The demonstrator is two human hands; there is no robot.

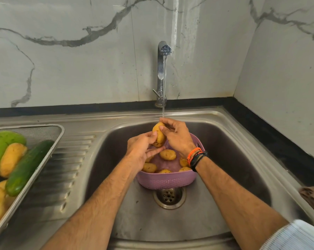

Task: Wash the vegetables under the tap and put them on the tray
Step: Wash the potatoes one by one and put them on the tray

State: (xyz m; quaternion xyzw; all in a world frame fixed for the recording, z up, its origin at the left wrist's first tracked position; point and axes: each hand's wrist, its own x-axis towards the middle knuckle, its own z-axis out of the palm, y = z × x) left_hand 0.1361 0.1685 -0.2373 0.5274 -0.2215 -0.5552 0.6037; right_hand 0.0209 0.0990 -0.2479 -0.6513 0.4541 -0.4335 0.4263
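My left hand [140,147] and right hand [176,136] both grip potato [159,136] under tap [161,69] stream, above pink basket [167,181] in sink [224,159]

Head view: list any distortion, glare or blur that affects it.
Head view: wide-angle bending curves the sink rim and counter edge; soft glare streaks the wall above the tap; the tray at the left edge looks slightly smeared; the potato between both hands stays sharp.
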